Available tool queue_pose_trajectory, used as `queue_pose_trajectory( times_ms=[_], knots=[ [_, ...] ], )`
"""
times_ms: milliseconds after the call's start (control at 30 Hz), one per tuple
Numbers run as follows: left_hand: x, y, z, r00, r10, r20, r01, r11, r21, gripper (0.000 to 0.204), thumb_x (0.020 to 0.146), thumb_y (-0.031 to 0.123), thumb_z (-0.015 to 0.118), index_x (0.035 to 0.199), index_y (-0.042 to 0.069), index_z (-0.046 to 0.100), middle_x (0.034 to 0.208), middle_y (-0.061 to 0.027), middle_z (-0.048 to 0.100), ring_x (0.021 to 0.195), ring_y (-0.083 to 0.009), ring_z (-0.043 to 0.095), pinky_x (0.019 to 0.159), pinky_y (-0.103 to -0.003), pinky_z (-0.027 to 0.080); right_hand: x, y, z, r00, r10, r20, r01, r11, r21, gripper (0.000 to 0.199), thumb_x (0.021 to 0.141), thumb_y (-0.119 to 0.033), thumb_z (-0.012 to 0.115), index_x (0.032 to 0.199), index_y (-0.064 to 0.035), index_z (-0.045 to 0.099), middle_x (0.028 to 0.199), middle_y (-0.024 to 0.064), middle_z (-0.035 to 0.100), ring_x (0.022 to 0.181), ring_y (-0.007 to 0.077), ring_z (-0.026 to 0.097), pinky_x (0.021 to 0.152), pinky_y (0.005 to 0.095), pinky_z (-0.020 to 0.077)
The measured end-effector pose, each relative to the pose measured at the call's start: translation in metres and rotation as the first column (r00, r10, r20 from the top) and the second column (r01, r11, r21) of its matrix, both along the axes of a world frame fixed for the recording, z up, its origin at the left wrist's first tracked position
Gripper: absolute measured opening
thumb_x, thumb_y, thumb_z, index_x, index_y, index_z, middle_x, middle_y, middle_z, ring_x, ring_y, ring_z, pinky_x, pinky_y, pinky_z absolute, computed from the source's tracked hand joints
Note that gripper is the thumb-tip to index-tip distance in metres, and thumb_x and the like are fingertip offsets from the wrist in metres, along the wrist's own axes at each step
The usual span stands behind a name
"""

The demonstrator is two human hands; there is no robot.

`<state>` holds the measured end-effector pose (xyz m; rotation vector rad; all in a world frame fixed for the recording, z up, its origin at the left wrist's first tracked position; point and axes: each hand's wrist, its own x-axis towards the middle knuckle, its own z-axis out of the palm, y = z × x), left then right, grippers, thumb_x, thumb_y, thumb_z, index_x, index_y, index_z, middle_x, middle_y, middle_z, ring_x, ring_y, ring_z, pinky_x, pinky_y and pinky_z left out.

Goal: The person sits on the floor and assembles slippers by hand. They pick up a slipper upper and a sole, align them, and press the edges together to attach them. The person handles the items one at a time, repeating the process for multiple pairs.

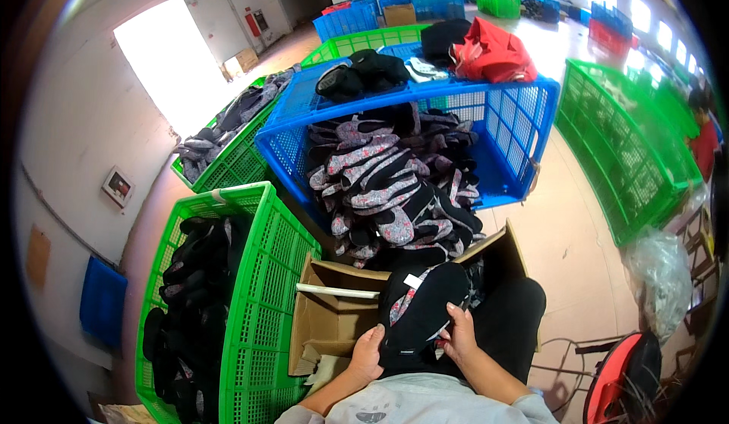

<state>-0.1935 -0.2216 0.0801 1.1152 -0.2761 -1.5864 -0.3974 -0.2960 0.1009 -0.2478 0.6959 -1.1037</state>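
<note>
Both hands are gripping a black shoe over the person's lap, sole up: the left hand is clasping its near edge and the right hand is pressing its right side. Just beyond, an open cardboard box is sitting beside a green crate of dark shoes. Farther off, a blue crate is spilling a pile of patterned shoes toward the box.
</note>
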Motion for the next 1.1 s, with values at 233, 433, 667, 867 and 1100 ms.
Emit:
queue_pose_trajectory(
  times_ms=[233,433,667,867,1100],
  knots=[
    [-0.013,-0.017,0.023,0.976,-0.09,-0.2,0.093,0.996,0.005,0.045,0.104,0.037,0.048,0.135,0.004,0.05,0.133,-0.0133,0.059,0.12,-0.0286,0.059,0.102,-0.05,0.049,-0.001,-0.028,0.028,0.966,-0.132,-0.22,0.128,0.991,-0.032,0.02,0.092,-0.027,0.066,0.104,-0.0168,0.054,0.068,-0.0032,0.057,0.039,0.0076,0.041,0.033,0.0233,0.0304],
    [-0.009,-0.021,0.032,0.878,-0.277,-0.391,0.276,0.959,-0.061,0.046,0.097,0.013,0.062,0.138,0.01,0.041,0.132,-0.0085,0.058,0.112,-0.0266,0.061,0.094,-0.055,0.053,-0.014,-0.054,0.027,0.983,-0.14,-0.115,0.133,0.989,-0.066,0.02,0.096,-0.025,0.062,0.11,-0.014,0.054,0.082,0.0016,0.064,0.042,0.0078,0.046,0.033,0.0211,0.0317],
    [0.029,-0.098,0.064,0.969,-0.15,-0.195,0.123,0.982,-0.144,0.035,0.099,0.008,0.055,0.133,0.012,0.048,0.127,-0.0078,0.062,0.107,-0.0269,0.065,0.084,-0.051,0.057,-0.024,-0.091,0.04,0.984,-0.038,-0.176,0.006,0.984,-0.178,0.03,0.104,-0.02,0.048,0.131,-0.0081,0.045,0.118,0.0169,0.066,0.095,0.0195,0.072,0.042,0.0197,0.0326],
    [0.085,-0.192,0.12,0.996,-0.062,-0.06,0.031,0.905,-0.424,0.039,0.098,0.015,0.06,0.135,0.014,0.045,0.129,-0.0101,0.061,0.112,-0.0282,0.064,0.084,-0.043,0.059,-0.053,-0.119,0.009,0.963,-0.012,-0.27,-0.003,0.999,-0.054,0.021,0.099,-0.01,0.051,0.12,-0.0078,0.05,0.105,0.0143,0.071,0.079,0.015,0.071,0.039,0.0179,0.0327],
    [0.107,-0.24,0.135,0.98,-0.084,-0.182,-0.009,0.889,-0.457,0.036,0.099,0.021,0.058,0.134,0.016,0.052,0.131,-0.0092,0.062,0.115,-0.0274,0.063,0.082,-0.038,0.061,-0.057,-0.121,0.007,0.942,0.091,-0.323,-0.075,0.995,0.062,0.017,0.097,-0.007,0.051,0.114,-0.0068,0.05,0.098,0.0125,0.071,0.072,0.0124,0.068,0.039,0.0185,0.0327]
  ],
)
